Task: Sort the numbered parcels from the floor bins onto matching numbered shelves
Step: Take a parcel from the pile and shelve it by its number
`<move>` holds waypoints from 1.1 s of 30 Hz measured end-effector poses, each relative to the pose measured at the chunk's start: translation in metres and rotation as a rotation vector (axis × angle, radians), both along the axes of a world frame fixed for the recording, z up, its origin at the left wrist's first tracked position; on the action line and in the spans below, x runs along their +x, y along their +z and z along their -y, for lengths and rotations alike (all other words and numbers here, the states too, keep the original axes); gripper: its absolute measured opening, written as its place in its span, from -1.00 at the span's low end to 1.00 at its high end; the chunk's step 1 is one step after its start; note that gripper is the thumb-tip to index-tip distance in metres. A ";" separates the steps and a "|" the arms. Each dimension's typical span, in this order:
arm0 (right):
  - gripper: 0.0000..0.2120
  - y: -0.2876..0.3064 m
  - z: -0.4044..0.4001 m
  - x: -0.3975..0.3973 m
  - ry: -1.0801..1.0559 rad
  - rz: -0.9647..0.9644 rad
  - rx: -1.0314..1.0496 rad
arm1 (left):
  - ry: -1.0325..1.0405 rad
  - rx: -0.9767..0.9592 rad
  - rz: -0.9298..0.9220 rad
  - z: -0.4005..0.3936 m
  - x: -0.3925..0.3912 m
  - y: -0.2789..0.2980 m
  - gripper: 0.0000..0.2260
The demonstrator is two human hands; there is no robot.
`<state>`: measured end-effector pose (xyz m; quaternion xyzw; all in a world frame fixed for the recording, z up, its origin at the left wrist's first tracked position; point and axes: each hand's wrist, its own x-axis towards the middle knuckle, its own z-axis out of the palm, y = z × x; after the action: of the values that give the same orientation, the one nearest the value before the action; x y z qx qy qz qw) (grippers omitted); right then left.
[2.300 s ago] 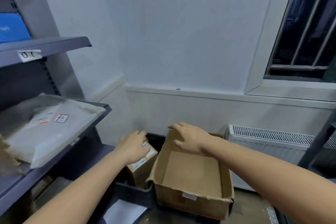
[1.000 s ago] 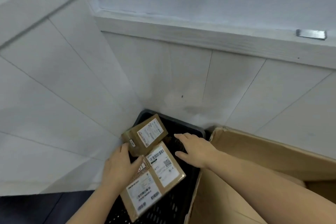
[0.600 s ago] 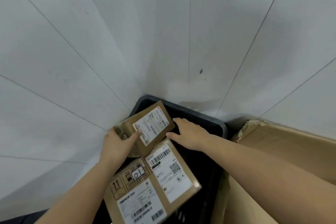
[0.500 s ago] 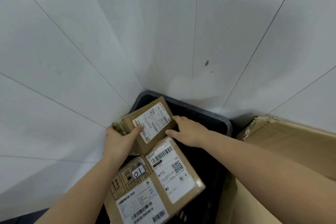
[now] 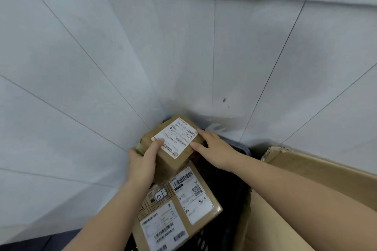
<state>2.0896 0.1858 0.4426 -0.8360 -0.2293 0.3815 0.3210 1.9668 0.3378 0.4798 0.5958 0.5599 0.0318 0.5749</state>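
Left hand (image 5: 142, 164) grips small brown parcel (image 5: 173, 144): thumb on white shipping label, fingers curled round left edge. Right hand (image 5: 216, 149) pinches parcel's right edge, thumb on top near label corner. Parcel tilted, raised above black floor bin (image 5: 234, 189), close to white wall corner (image 5: 159, 87). Beneath it, larger brown parcel marked "01" (image 5: 175, 208) lies slanted in bin. Open cardboard box (image 5: 306, 169) touches bin's right rim. Free room only above bin and toward camera.
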 end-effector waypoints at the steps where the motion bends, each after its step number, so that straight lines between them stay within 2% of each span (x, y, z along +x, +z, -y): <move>1: -0.27 0.015 0.006 -0.003 -0.058 -0.032 0.024 | 0.014 -0.029 0.014 0.007 -0.002 0.016 -0.33; 3: -0.19 0.045 0.017 -0.010 -0.177 -0.112 0.094 | 0.040 -0.064 0.030 0.022 -0.006 0.050 -0.35; 4: -0.26 0.059 0.023 -0.013 -0.233 -0.144 0.126 | 0.053 -0.078 0.032 0.029 -0.008 0.069 -0.35; 6: -0.58 0.098 0.036 -0.019 -0.329 -0.204 0.174 | 0.056 -0.116 0.032 0.045 -0.013 0.107 -0.38; 8: -0.68 0.138 0.050 -0.028 -0.393 -0.303 0.206 | 0.009 -0.147 0.035 0.062 -0.022 0.148 -0.49; 12: -0.47 0.208 0.070 -0.052 -0.441 -0.504 0.153 | -0.147 -0.175 0.039 0.092 -0.045 0.213 -0.60; 16: -0.55 0.276 0.087 -0.070 -0.491 -0.558 0.203 | -0.297 -0.109 0.024 0.120 -0.073 0.265 -0.62; 18: -0.56 0.308 0.096 -0.081 -0.471 -0.538 0.198 | -0.318 -0.099 0.026 0.132 -0.087 0.290 -0.59; 22: -0.48 0.356 0.114 -0.105 -0.403 -0.540 0.141 | -0.441 -0.042 -0.050 0.149 -0.120 0.329 -0.38; 28: -0.46 0.405 0.136 -0.146 -0.366 -0.506 0.090 | -0.548 0.063 -0.108 0.170 -0.170 0.376 -0.18; 33: -0.58 0.439 0.160 -0.195 -0.348 -0.465 0.111 | -0.528 0.179 -0.056 0.196 -0.217 0.404 -0.16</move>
<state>1.8946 0.0262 0.8818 -0.7340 -0.0231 0.4888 0.4710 1.7496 0.1417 0.8838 0.7700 0.3959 -0.0862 0.4929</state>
